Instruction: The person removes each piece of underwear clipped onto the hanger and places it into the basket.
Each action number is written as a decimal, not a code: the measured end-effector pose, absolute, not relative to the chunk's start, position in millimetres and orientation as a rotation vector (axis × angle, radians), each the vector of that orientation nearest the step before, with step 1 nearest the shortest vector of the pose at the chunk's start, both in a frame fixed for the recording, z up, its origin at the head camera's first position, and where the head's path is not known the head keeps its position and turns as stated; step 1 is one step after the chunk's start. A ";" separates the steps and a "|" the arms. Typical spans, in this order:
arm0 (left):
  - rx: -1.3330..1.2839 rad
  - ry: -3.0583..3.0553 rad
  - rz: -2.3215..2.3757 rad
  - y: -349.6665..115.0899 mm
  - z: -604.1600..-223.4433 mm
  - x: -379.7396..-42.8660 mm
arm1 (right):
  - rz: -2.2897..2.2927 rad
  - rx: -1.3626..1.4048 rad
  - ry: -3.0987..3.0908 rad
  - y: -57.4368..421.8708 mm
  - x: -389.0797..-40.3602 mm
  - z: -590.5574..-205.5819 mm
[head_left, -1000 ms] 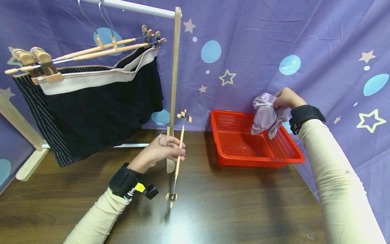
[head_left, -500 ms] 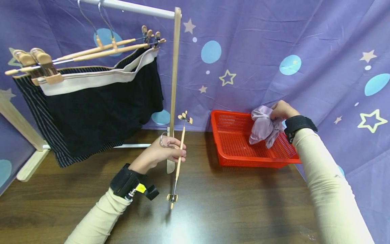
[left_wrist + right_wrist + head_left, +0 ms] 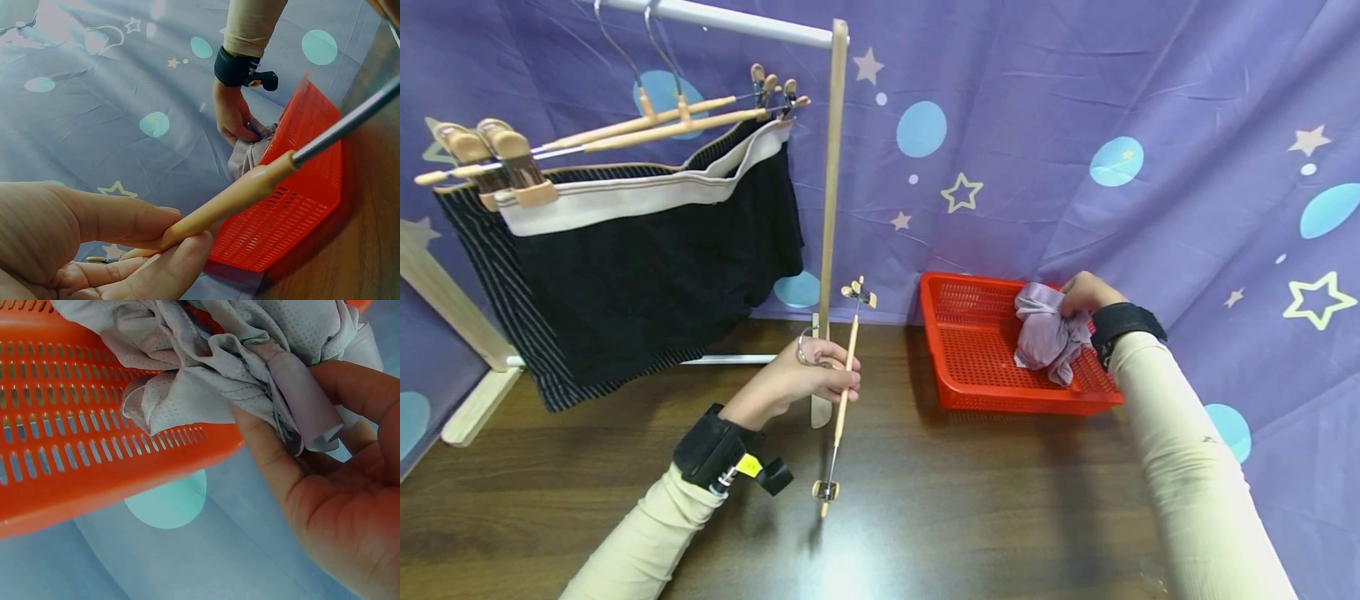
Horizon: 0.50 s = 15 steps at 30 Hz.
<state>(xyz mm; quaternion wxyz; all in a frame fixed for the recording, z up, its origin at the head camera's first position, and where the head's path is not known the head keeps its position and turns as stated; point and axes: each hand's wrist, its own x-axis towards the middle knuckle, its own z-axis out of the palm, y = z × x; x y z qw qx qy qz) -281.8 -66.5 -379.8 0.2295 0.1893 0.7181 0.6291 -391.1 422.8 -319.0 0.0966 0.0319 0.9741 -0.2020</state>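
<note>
My left hand (image 3: 808, 371) grips a wooden clip hanger (image 3: 850, 350) by its bar, near the middle; the hanger stands tilted above the table with a clip at each end. In the left wrist view, thumb and fingers pinch the wooden bar (image 3: 244, 194). My right hand (image 3: 1086, 296) holds a bunched lilac cloth garment (image 3: 1045, 333) at the right part of the red plastic basket (image 3: 951, 387). Up close in the right wrist view, the perforated cloth (image 3: 187, 394) is pinched between thumb and fingers, beside the basket's rim. Its folds hide what kind of garment it is.
On the left stands a rack with a white rail (image 3: 730, 18) and wooden post (image 3: 832, 167). Two clip hangers on it carry black shorts-like garments (image 3: 662, 283). A purple curtain (image 3: 1037, 83) hangs behind the brown wooden table (image 3: 962, 500).
My right hand has moved down and to the left, lowering the lilac garment into the basket. The left hand and its hanger have barely moved.
</note>
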 end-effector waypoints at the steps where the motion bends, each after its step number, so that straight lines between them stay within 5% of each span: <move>1: 0.519 1.977 1.731 -66.4 -380.0 -281.7 | -0.597 0.085 2.879 422.8 -392.4 -321.1; 15: 0.509 1.977 1.738 -65.5 -383.8 -282.3 | -0.415 -0.031 2.809 414.6 -397.4 -336.7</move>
